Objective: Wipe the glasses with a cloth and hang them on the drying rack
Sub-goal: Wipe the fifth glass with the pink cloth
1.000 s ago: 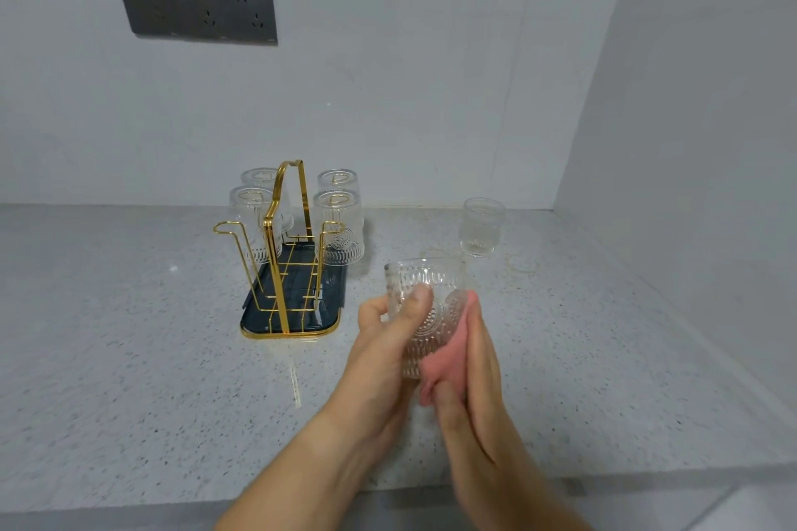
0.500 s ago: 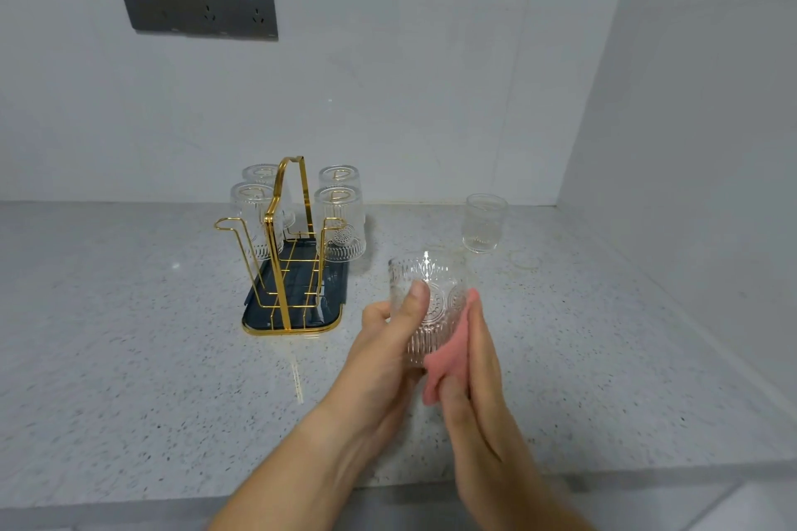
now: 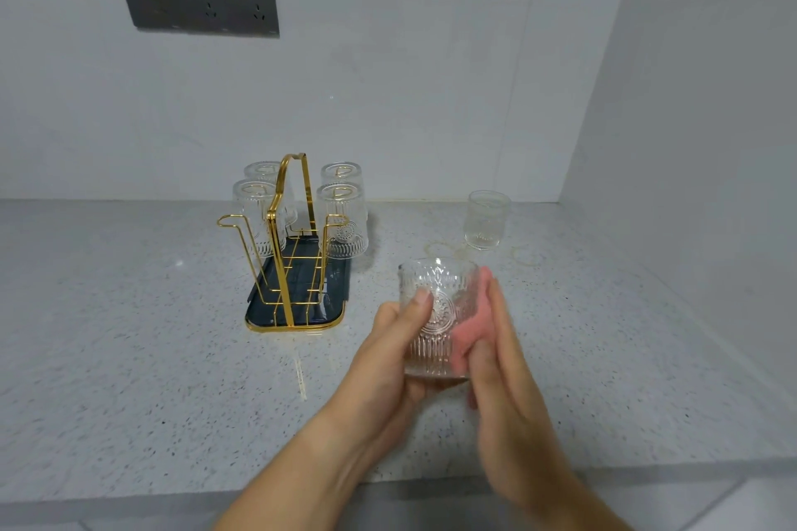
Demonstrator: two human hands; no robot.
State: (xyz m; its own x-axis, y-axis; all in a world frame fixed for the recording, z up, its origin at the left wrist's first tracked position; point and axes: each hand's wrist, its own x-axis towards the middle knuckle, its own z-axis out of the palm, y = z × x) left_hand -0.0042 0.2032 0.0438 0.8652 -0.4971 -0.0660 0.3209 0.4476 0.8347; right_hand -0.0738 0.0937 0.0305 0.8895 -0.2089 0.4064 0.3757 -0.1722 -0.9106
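Glass: we hold the glass (image 3: 435, 315) upright above the table (image 3: 129, 336), near its front edge and right of the rack (image 3: 289, 254), so its wall can be rubbed.
Left hand: the left hand (image 3: 388, 354) wraps the glass from the side and steadies it.
Right hand: the right hand (image 3: 500, 362) has straight fingers (image 3: 500, 306) that press the pink cloth (image 3: 470, 323) flat on the glass.
Rack: four hung glasses (image 3: 343, 220) drain upside down, and we judge the front prongs free.
Spare glass: the spare glass (image 3: 487, 220) waits near the back right corner.
Change: the grip is unchanged, and the cloth hand has slid slightly up the wall.
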